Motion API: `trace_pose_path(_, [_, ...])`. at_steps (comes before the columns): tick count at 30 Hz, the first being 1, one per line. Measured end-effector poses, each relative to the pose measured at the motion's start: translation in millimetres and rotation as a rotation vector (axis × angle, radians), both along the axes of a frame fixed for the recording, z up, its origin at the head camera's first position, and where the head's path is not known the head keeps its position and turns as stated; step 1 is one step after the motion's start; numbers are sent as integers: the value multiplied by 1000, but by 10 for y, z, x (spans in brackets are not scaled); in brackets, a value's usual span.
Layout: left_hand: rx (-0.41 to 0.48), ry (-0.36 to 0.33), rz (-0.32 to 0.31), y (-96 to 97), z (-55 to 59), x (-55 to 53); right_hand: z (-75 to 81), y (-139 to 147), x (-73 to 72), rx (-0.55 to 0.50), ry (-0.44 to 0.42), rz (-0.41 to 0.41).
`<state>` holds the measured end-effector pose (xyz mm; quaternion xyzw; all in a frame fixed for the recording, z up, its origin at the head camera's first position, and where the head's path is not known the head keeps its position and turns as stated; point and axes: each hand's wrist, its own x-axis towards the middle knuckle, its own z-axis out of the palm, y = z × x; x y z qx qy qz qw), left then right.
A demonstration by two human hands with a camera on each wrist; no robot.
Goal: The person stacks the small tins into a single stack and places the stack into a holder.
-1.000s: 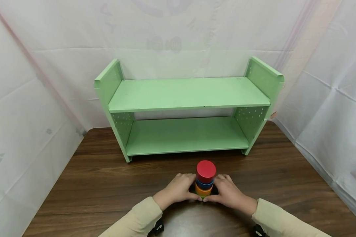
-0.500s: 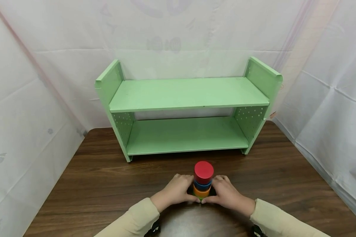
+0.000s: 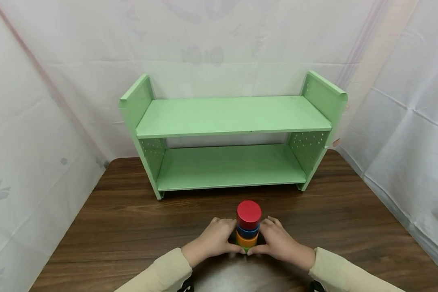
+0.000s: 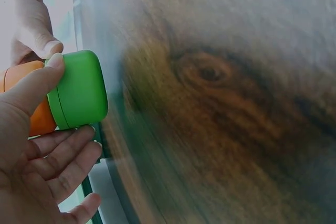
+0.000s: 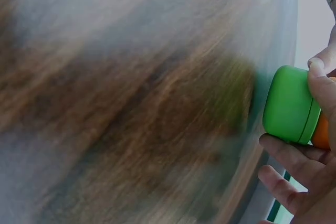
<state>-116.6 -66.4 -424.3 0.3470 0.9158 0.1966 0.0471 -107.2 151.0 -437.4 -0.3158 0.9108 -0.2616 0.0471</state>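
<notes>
A stack of coloured round containers stands upright between my two hands, near the front of the table. The red container [image 3: 249, 215] is on top, then the blue container [image 3: 248, 232], the orange container [image 3: 246, 240] and, at the bottom, the green container [image 4: 80, 90]. My left hand [image 3: 213, 239] grips the low part of the stack from the left. From the right, my right hand [image 3: 277, 243] grips it too. Both thumbs lie on the near side, their tips almost meeting at the green container. In both wrist views the green base looks slightly apart from the tabletop.
A light green two-tier shelf [image 3: 226, 117] stands behind the stack on the dark wooden table [image 3: 131, 227]. Its raised side panels bound both tiers. White cloth [image 3: 40, 121] hangs at the back and both sides.
Both hands and the stack have shifted together slightly left and towards me. The grip looks the same, and the shelf stands where it was.
</notes>
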Motion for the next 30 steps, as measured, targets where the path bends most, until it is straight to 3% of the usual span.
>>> trace_pose_path(13, [22,-69,-18,-37,109,120,68,-13,117,-15,-29,40])
trace_pose_path(20, [48,-50,-53,-36,102,164,93,20,165,-35,-74,63])
trace_pose_path(30, [23,-27,-17,-100,162,228,160,-39,177,-63,-13,117])
